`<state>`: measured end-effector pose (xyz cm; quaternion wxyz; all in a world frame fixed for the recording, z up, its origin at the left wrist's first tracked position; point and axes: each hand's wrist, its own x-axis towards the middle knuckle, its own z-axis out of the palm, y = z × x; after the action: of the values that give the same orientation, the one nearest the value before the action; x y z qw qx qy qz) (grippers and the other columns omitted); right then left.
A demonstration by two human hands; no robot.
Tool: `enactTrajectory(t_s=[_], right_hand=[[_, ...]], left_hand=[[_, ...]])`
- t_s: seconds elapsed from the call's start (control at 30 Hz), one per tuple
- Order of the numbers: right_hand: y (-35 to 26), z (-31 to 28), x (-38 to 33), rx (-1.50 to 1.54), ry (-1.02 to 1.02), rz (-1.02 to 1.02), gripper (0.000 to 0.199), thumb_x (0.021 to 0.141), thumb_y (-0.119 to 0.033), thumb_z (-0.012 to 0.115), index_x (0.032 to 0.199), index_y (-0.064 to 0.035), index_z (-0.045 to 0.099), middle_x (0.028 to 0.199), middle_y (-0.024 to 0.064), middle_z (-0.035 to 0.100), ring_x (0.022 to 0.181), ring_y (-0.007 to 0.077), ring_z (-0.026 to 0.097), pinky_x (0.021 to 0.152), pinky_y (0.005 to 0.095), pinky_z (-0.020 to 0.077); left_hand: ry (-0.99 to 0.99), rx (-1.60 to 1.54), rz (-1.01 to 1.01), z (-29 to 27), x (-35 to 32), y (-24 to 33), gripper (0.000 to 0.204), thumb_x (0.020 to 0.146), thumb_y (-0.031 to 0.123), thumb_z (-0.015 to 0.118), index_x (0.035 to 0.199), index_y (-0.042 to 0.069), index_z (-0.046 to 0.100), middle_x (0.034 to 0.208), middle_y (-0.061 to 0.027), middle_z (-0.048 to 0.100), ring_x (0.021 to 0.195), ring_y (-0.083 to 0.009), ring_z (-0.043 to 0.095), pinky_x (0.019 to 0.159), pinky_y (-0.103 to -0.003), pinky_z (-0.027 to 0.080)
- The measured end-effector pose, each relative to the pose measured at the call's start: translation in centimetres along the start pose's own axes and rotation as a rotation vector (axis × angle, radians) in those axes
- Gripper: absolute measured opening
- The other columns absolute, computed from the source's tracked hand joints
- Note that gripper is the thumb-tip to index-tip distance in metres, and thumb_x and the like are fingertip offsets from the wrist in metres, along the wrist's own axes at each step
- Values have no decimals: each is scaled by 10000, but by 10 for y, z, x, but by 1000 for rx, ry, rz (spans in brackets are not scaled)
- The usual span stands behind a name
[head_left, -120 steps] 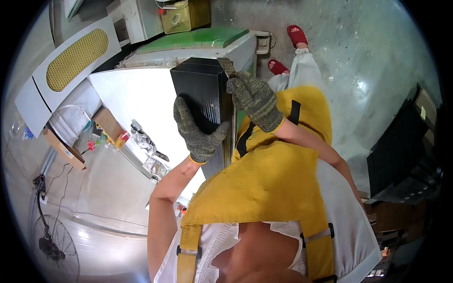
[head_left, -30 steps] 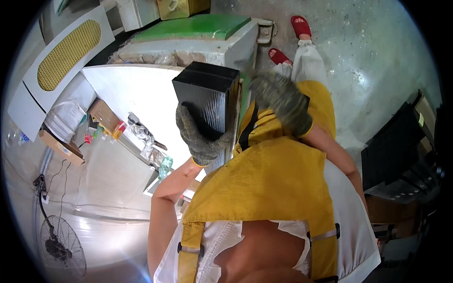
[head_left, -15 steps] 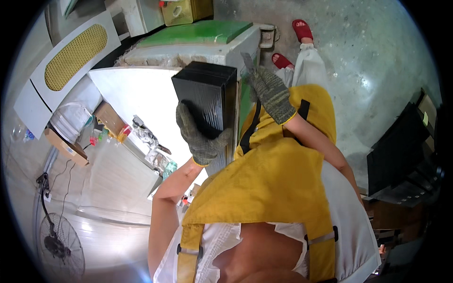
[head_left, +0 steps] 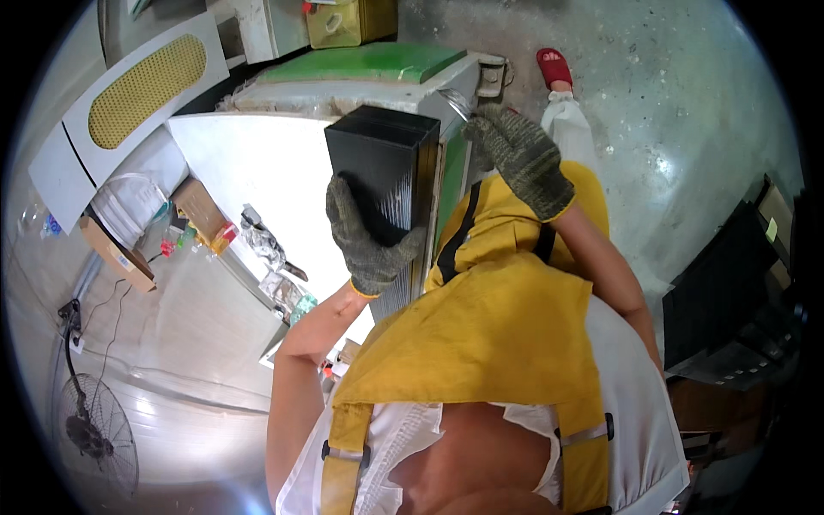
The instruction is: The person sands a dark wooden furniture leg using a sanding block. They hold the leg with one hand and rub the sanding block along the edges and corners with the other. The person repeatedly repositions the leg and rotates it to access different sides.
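A stack of long black rectangular pieces (head_left: 378,150) lies on a bright white worktop (head_left: 266,163), its end facing away from me. My left hand (head_left: 367,249), in a grey-green knitted glove, is closed across the stack, with fingers along its left side and thumb toward its right edge. To the right of the worktop, my right hand (head_left: 522,163) wears a matching glove. Its fingers are closed around a thin, shiny flat strip like a blade (head_left: 455,103), which sticks out beyond them. Its exact kind cannot be made out.
Beyond the worktop is a green-topped cabinet (head_left: 365,63) with a yellow container (head_left: 352,24) behind it. Small packages and a cardboard box (head_left: 199,210) sit at left, near a fan (head_left: 90,433). Black stacked items (head_left: 721,300) stand at right. My red slipper (head_left: 554,69) is on the concrete floor.
My right hand has shifted right and slightly nearer, and the strip now catches the light. My left hand stays on the black stack. The whole view has shifted slightly.
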<state>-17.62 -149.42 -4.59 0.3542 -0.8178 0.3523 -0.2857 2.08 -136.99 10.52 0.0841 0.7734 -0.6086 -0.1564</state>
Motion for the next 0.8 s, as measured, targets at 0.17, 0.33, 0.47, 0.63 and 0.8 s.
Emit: enactTrajectory(t_s=[0.17, 0.33, 0.47, 0.63, 0.8], right_hand=[[-25, -25, 29, 192, -54, 115, 277, 851, -190, 620, 1103, -81, 655, 946, 121, 677, 813, 289, 654, 700, 399, 521], [-28, -26, 36, 120, -141, 102, 252, 868, -205, 597, 1076, -71, 645, 832, 114, 660, 712, 291, 636, 651, 401, 509], [-41, -27, 31, 401, -60, 34, 279, 861, -194, 581, 1105, -63, 609, 932, 136, 649, 759, 281, 630, 667, 398, 510], [-83, -49, 21, 250, -132, -223, 333, 846, -138, 562, 1170, -65, 579, 1025, 144, 623, 827, 281, 624, 712, 410, 512], [-12, -47, 37, 261, -267, 47, 265, 875, -119, 555, 1127, -74, 623, 992, 112, 654, 809, 267, 637, 723, 379, 517]], left_hand=[[10, -63, 28, 1, -5, -1, 1139, 621, 395, 858, 1472, -33, 234, 1477, -240, 305, 1338, -400, 316, 1100, -472, 246], [25, -85, -7, 4, -4, -2, 1126, 636, 402, 849, 1474, -28, 232, 1473, -242, 308, 1327, -397, 332, 1094, -473, 257], [35, -7, 42, 4, -2, 0, 1127, 647, 439, 837, 1471, -32, 230, 1458, -242, 320, 1321, -383, 342, 1086, -470, 272], [14, -147, 30, 12, -16, -17, 1161, 626, 484, 837, 1465, -43, 232, 1429, -248, 349, 1296, -402, 362, 1066, -480, 299], [36, -75, 27, 5, 1, -4, 1171, 604, 479, 847, 1457, -53, 247, 1416, -259, 360, 1279, -420, 371, 1043, -499, 315]])
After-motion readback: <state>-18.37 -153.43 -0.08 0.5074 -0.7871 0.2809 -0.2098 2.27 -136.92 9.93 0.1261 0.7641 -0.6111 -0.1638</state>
